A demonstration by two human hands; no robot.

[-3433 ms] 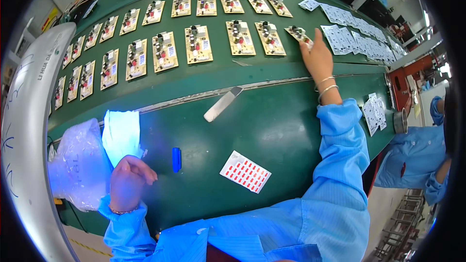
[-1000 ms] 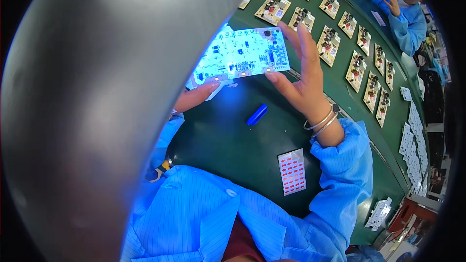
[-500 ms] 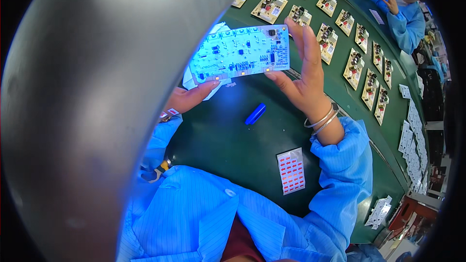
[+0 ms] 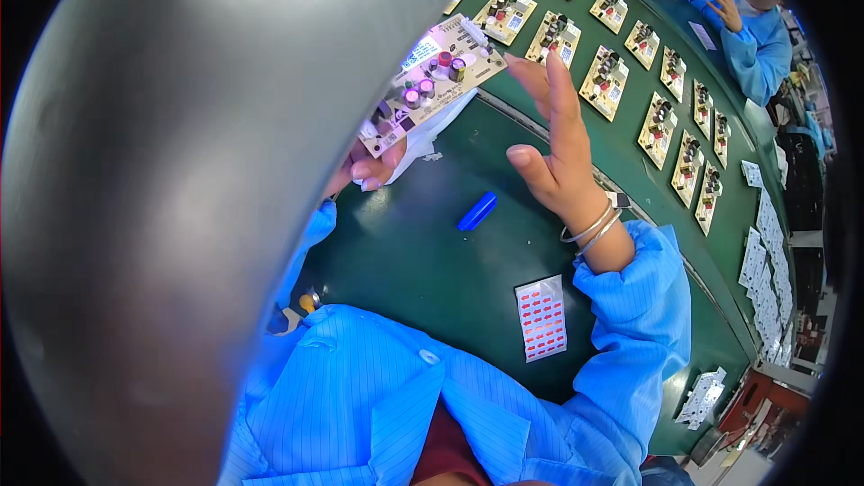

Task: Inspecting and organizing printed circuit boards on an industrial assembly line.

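A circuit board [image 4: 427, 81] is held tilted under the large grey housing, its component side with capacitors facing me. My left hand [image 4: 385, 165] grips its lower left end; most of that hand is hidden behind the housing. My right hand [image 4: 562, 148] is raised at the board's right corner, fingers stretched and thumb spread away. One fingertip is at or very near the corner; whether it touches I cannot tell. Below the hands, a blue cap-like piece [image 4: 477, 211] and a sheet of red arrow stickers [image 4: 542, 319] lie on the green table [image 4: 432, 261].
The smooth grey housing [image 4: 180, 171] blocks the left side. Rows of circuit boards [image 4: 605, 83] lie beyond a raised rail. White boards [image 4: 765, 261] are piled at the right, with another stack [image 4: 702, 398] nearer. Across the table a person in blue [image 4: 751, 45] handles a part.
The board has turned over from its white flat side to its component side and tilted. My right hand has let go of its edge; my left hand still holds it, slightly further up.
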